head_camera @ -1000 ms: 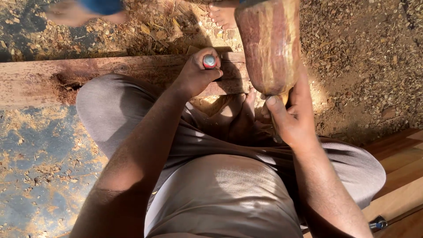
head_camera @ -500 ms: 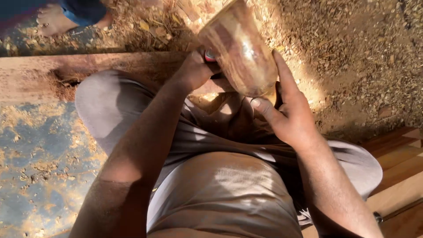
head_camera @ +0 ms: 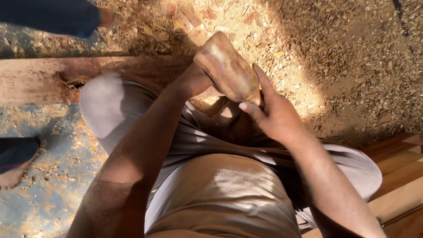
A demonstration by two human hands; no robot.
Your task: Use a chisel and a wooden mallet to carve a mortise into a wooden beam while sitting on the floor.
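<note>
A rounded, reddish-brown carved wooden piece [head_camera: 227, 68] is held above my lap, tilted with its top leaning to the upper left. My right hand [head_camera: 269, 112] grips its lower end, thumb and fingers wrapped around it. My left hand [head_camera: 194, 81] is tucked behind the piece on its left side, fingers closed. The small red-tipped tool it held earlier is hidden now, so I cannot tell if it is still there. My bent knees in grey trousers [head_camera: 110, 110] lie below.
A long reddish wooden plank [head_camera: 39, 79] lies across the sawdust-covered ground. Another person's leg in dark blue [head_camera: 53, 17] is at top left, and a bare foot [head_camera: 15, 169] at the left edge. Wooden boards [head_camera: 396, 176] lie at lower right.
The wooden piece has tipped from nearly upright to leaning left and lower. My left hand's red-tipped tool has slipped out of sight behind it. The view shifted so another foot shows at left.
</note>
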